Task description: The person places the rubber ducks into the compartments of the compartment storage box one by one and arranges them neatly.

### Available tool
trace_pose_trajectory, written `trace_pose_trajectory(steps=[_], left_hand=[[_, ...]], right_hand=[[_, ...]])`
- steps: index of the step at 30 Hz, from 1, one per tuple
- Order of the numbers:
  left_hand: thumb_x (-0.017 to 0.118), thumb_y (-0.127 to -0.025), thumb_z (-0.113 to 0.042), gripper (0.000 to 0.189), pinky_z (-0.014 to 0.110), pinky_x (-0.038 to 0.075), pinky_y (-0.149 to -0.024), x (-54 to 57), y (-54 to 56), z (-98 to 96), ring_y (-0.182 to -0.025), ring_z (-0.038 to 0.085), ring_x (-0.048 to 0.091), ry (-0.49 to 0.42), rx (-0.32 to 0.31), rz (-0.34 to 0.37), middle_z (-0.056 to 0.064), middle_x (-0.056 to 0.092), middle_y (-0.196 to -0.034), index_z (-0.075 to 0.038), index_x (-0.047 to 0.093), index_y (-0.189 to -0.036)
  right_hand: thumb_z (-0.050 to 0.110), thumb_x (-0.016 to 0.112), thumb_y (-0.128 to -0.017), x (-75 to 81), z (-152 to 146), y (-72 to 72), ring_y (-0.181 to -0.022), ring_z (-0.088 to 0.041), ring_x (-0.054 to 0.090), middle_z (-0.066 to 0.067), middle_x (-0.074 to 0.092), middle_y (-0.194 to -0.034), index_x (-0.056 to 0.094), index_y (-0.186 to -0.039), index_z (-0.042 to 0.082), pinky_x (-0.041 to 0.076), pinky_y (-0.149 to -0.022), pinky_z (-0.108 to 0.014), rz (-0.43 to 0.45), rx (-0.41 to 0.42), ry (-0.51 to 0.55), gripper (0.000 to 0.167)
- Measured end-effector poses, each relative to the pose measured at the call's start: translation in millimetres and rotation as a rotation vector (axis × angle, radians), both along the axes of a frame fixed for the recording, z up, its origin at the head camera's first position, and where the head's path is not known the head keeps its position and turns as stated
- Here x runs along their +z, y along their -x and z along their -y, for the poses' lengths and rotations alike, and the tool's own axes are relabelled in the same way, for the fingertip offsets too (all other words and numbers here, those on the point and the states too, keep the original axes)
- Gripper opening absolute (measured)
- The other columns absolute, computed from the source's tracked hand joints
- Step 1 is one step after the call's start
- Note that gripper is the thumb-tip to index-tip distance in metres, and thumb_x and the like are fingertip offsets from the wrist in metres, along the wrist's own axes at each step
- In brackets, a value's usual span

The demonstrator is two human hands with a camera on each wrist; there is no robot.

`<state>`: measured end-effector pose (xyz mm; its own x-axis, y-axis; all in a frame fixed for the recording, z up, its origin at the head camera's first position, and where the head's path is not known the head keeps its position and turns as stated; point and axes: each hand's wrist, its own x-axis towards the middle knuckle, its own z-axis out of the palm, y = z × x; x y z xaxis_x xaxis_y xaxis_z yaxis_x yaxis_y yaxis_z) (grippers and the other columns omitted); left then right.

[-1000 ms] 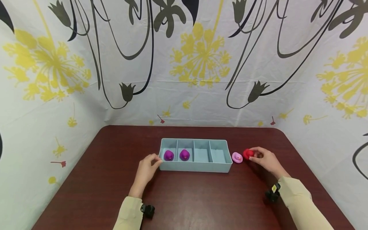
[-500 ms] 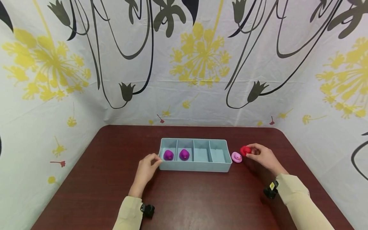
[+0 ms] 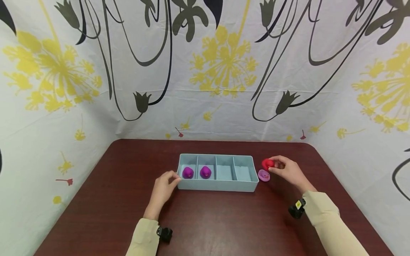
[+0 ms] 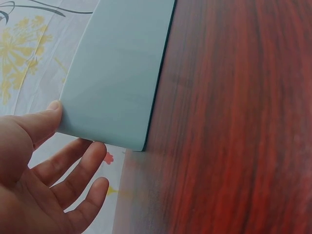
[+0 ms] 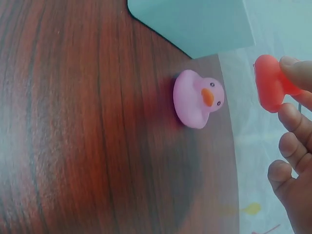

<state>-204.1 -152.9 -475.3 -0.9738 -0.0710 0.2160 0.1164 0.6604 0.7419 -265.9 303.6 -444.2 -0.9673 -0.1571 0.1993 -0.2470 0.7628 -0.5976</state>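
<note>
Between the thumb and fingers of my right hand (image 3: 289, 172) is a red rubber duck (image 5: 269, 84), lifted above the table near the box's right end. A pink rubber duck (image 5: 191, 100) with an orange beak sits on the table just below it, beside the box. My left hand (image 3: 162, 188) pinches the left front corner of the light blue divided box (image 3: 217, 185); the left wrist view shows its thumb on the wall (image 4: 109, 73). One purple duck (image 3: 188, 172) lies in the leftmost compartment, another purple duck (image 3: 205, 172) in the second. The two right compartments hold nothing.
The dark red-brown wooden table (image 3: 217, 220) has rounded far corners. Behind and around it hangs a white cloth (image 3: 179, 78) with yellow and grey flower prints. A black camera (image 3: 164, 234) is strapped on the left wrist, another camera (image 3: 297, 208) on the right.
My right hand has lifted the red duck and carried it left and away from me, past the pink duck toward the box. My left hand stays at the box corner.
</note>
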Motion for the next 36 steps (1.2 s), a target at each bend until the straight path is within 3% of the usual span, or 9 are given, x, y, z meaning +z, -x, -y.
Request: trace_pose_trajectory(steps=[28, 36], left_hand=[[0.069, -0.088, -0.021, 0.006, 0.044, 0.052, -0.087, 0.1, -1.2, -1.3, -0.089, 0.021, 0.059, -0.009, -0.001, 0.006, 0.003, 0.065, -0.094, -0.016, 0.066, -0.089], [0.068, -0.088, -0.026, 0.015, 0.047, 0.049, -0.092, 0.6, -0.9, -1.6, -0.103, 0.026, 0.061, -0.012, 0.000, -0.010, 0.007, 0.067, -0.102, -0.011, 0.066, -0.087]], right_hand=[[0.022, 0.077, -0.082, 18.4, 55.0, 6.1, -0.076, -0.021, 0.049, -0.007, 0.057, -0.085, 0.064, -0.112, 0.010, 0.044, -0.062, -0.027, 0.026, 0.107, 0.084, 0.034], [0.017, 0.077, -0.081, 22.8, 72.5, 6.9, -0.072, -0.018, 0.050, -0.005, 0.057, -0.083, 0.065, -0.110, 0.011, 0.044, -0.060, -0.026, 0.011, 0.139, 0.117, 0.032]])
